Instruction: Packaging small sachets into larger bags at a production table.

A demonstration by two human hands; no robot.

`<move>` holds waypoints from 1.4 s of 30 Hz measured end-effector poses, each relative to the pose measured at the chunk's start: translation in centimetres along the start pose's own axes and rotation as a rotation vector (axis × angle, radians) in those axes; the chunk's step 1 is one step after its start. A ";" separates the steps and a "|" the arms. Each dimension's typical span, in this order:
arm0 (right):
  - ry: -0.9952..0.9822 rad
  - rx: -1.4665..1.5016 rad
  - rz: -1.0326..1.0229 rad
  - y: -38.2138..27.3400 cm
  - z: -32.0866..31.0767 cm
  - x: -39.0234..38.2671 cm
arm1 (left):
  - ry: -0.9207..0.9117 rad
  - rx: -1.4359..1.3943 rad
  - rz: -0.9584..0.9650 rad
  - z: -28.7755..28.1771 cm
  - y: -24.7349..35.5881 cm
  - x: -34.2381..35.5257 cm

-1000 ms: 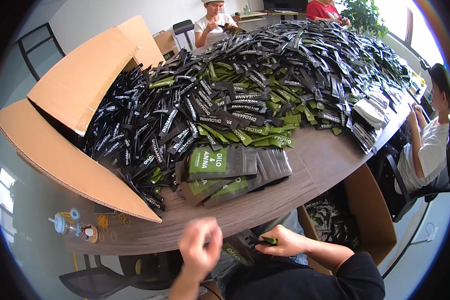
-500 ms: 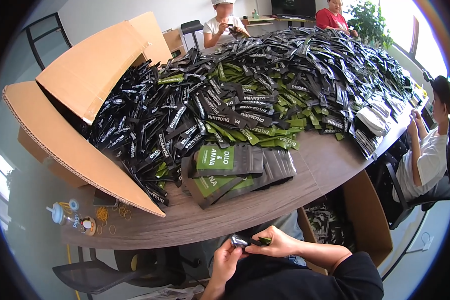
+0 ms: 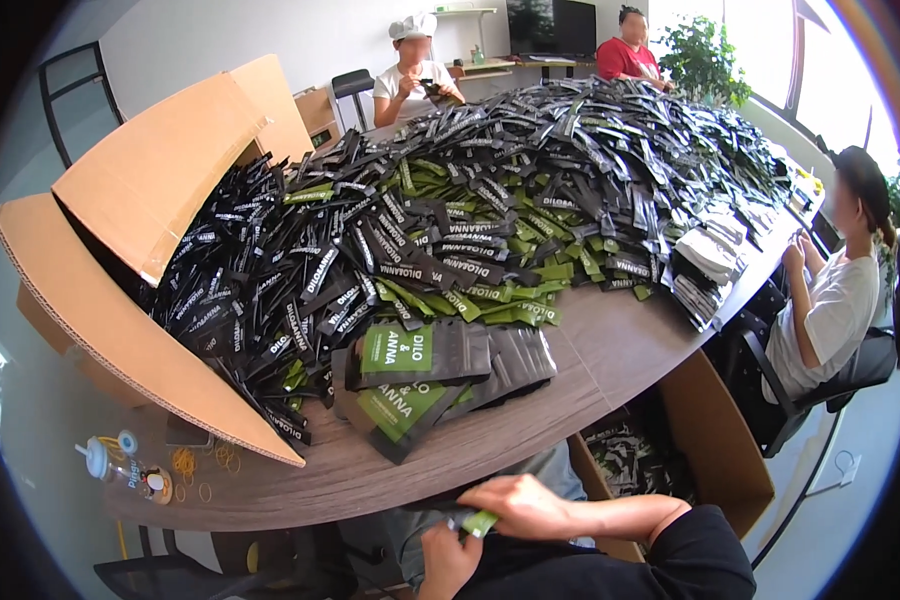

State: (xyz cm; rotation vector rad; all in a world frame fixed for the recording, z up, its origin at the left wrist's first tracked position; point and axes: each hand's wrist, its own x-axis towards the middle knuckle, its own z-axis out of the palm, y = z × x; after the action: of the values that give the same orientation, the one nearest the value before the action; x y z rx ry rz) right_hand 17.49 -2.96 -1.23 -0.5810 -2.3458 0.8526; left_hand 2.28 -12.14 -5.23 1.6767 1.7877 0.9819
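Close in front of my body, below the table edge, my left hand (image 3: 447, 562) and my right hand (image 3: 520, 507) meet around a small green-and-black stick sachet (image 3: 479, 523). Both are closed on it, the right from above, the left from below. Its green part shows between them; whether more than one sachet is held cannot be made out. Ahead of my hands, flat black pouches (image 3: 425, 355) with green labels lie stacked and fanned near the table edge. Behind them spreads a large heap of black and green stick sachets (image 3: 460, 240).
An open cardboard box (image 3: 160, 375) lies tipped at the left, sachets spilling out. A bottle (image 3: 105, 460) and rubber bands (image 3: 183, 461) sit at the near left. Another carton (image 3: 715, 470) with packets stands right of my legs. Three people sit around the table (image 3: 580, 345).
The view has shifted, so the table sits lower and further left. My right hand has turned over the top of the sachet, and more green shows between my hands.
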 end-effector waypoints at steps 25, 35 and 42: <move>0.722 0.852 0.264 3.2 -3.3 1.7 | 0.295 0.036 0.380 -3.1 4.5 4.4; 0.533 0.874 0.174 1.2 -4.5 1.7 | 0.137 0.059 0.340 -2.0 4.7 4.8; 0.301 1.294 0.291 -1.5 -2.1 2.2 | 0.312 -0.103 0.438 -1.5 4.7 4.6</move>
State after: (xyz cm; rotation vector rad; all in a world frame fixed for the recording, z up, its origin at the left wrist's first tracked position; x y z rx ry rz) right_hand 16.94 -1.81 1.92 -0.4002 -1.0537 1.9473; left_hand 3.56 -7.89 -0.09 1.9790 1.5399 1.5705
